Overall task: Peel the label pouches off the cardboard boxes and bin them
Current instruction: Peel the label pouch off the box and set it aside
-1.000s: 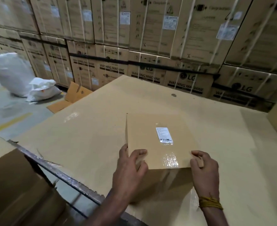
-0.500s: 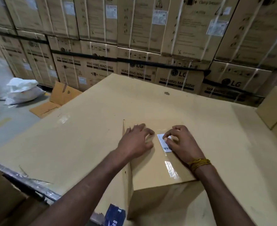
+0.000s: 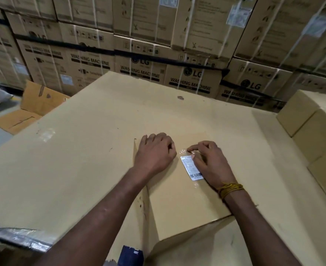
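A second ago both hands gripped the near edge of the small box (image 3: 179, 200); now they have moved up onto its top, where the label pouch (image 3: 191, 167) lies flat and stuck down. The left hand (image 3: 154, 152) rests knuckles-up on the lid beside the label with fingers loosely curled, holding nothing, while the right hand (image 3: 208, 160) has its finger and thumb working at the label's far corner, though whether the film is actually pinched yet I cannot tell. Peeling looks only just begun, and the box sits on the big cardboard bench (image 3: 77, 150).
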### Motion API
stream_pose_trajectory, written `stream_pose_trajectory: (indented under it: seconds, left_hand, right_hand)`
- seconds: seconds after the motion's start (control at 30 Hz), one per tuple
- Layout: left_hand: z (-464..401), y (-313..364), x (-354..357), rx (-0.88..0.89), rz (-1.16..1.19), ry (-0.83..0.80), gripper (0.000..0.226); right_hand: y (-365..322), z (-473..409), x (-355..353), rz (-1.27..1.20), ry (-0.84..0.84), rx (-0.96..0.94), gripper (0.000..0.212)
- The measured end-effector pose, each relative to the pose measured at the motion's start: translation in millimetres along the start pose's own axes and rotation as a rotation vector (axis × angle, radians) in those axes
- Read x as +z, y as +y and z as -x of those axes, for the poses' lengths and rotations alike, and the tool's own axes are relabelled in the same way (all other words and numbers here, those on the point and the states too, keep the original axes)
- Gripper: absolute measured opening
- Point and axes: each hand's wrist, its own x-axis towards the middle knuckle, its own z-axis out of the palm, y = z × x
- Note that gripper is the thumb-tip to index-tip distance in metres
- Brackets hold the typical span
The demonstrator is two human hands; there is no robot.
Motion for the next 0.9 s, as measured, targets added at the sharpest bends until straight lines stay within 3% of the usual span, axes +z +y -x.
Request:
stream_pose_trajectory:
  seconds: [0.1,0.33,0.53,0.8,0.9]
  left_hand:
    - [0,1,-1,0.004,0.019,-0.008,0.023]
    - [2,3,-7,-0.015,0.062,-0.043,0.018]
    - [2,6,-11,-0.047,0.086,-0.085,0.013]
    - [-1,10,-13,-0.084,0.075,-0.087,0.01]
    - [-1,10,-13,-0.082,0.075,-0.075,0.012]
  right_hand:
    - [-1,0,0,0.045,-0.029,0.006,0.047]
    - [-4,-20,-12,0.138,-0.121,-0.005,0.03]
    - [1,-24,-3,0.017,-0.025,-0.128,0.014]
    - [7,-27,-2,-0.014,-0.026,-0.155,0.026]
    - [8,-28,-1,-0.005,-0.03,-0.141,0.019]
